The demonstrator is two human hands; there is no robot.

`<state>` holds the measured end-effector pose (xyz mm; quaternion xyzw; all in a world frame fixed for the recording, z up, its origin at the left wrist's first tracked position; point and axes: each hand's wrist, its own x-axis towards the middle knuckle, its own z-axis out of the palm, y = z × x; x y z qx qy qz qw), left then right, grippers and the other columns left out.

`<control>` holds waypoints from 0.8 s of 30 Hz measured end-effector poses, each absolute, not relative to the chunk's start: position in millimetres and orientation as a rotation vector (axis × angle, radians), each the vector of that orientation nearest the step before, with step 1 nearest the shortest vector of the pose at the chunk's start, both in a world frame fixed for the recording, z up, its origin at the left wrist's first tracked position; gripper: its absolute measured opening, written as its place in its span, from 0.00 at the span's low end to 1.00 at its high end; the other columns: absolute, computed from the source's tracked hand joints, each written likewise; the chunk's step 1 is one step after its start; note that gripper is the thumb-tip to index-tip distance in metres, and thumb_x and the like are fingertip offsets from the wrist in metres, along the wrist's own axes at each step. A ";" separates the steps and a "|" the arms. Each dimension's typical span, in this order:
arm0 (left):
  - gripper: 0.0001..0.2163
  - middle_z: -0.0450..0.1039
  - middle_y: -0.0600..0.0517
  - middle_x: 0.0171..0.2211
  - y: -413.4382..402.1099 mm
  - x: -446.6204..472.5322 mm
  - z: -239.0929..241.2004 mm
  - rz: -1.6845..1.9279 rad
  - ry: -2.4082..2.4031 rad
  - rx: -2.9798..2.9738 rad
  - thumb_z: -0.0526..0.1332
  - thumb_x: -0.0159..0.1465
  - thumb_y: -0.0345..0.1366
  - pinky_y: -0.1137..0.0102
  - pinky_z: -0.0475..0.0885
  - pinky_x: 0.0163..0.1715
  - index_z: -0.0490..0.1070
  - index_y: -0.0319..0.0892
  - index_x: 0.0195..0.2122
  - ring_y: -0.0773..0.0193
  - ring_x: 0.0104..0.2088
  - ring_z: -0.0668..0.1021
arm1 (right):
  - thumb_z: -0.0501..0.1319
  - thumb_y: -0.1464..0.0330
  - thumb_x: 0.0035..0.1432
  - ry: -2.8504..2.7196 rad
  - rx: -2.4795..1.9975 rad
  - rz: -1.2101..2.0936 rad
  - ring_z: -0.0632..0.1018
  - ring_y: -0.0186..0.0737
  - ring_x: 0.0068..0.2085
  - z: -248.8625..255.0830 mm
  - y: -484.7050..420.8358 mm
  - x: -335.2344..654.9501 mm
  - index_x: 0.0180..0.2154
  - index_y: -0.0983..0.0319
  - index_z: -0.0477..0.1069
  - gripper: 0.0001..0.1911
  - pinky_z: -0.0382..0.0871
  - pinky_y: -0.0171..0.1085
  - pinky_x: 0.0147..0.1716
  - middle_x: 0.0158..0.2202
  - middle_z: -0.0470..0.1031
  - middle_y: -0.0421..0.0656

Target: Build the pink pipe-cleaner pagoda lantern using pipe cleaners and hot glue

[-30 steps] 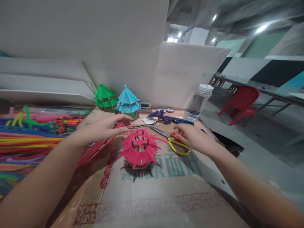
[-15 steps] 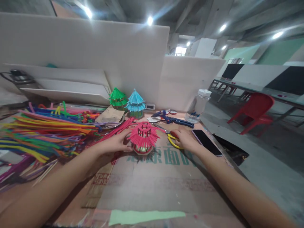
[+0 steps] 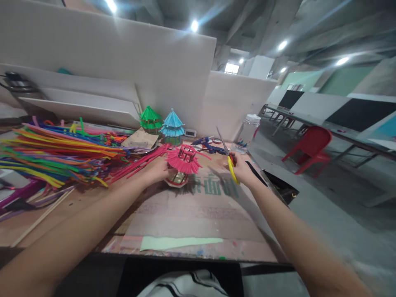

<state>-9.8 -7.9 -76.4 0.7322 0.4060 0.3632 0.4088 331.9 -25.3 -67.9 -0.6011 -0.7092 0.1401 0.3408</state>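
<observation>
Pink model (image 3: 182, 165) on or just above cardboard (image 3: 192, 216), left hand (image 3: 160, 170) gripping its side, fingers partly hidden. Right hand (image 3: 240, 166) gripping scissors (image 3: 232, 170), blades up. Lower fringed roof (image 3: 189, 166) on; upper frame (image 3: 187, 154) lacks peaked top. Green model (image 3: 150, 119), blue model (image 3: 172, 127) look finished; pink maybe halfway.

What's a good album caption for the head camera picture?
Left hand at pink model, right hand holding scissors; green model, blue model behind.

The scissors (image 3: 231, 167) have metal blades and smooth plastic handles. The pink model (image 3: 185, 163) has a rough roof; the cardboard (image 3: 188, 208) looks matt, the bottle (image 3: 246, 133) glossy.
</observation>
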 end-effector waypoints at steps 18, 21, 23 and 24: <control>0.21 0.79 0.48 0.43 -35.7 -17.8 -78.2 1.052 0.977 1.471 0.68 0.55 0.46 0.57 0.74 0.53 0.69 0.45 0.48 0.50 0.49 0.80 | 0.62 0.61 0.54 -1.878 -1.404 0.458 0.73 0.45 0.41 -73.8 -84.9 296.5 0.49 0.64 0.66 0.22 0.69 0.45 0.44 0.42 0.71 0.46; 0.22 0.78 0.48 0.41 -41.0 -12.3 -77.3 1.015 0.982 1.477 0.69 0.51 0.49 0.56 0.73 0.53 0.71 0.43 0.42 0.49 0.48 0.79 | 0.63 0.61 0.53 -1.871 -1.387 0.447 0.72 0.44 0.40 -78.4 -83.7 296.5 0.50 0.63 0.66 0.24 0.69 0.44 0.43 0.41 0.71 0.45; 0.22 0.78 0.47 0.41 -45.8 -8.1 -76.6 0.974 0.989 1.482 0.70 0.50 0.50 0.56 0.72 0.53 0.72 0.42 0.40 0.48 0.48 0.79 | 0.65 0.61 0.51 -1.856 -1.368 0.428 0.72 0.44 0.40 -79.6 -83.4 295.7 0.51 0.62 0.67 0.26 0.68 0.44 0.42 0.41 0.71 0.45; 0.22 0.79 0.47 0.40 -48.1 -6.4 -76.2 0.951 0.990 1.484 0.70 0.49 0.50 0.56 0.72 0.53 0.72 0.41 0.40 0.48 0.47 0.79 | 0.65 0.62 0.50 -1.850 -1.357 0.420 0.71 0.44 0.40 -79.2 -83.6 295.1 0.51 0.62 0.67 0.26 0.68 0.43 0.42 0.42 0.71 0.45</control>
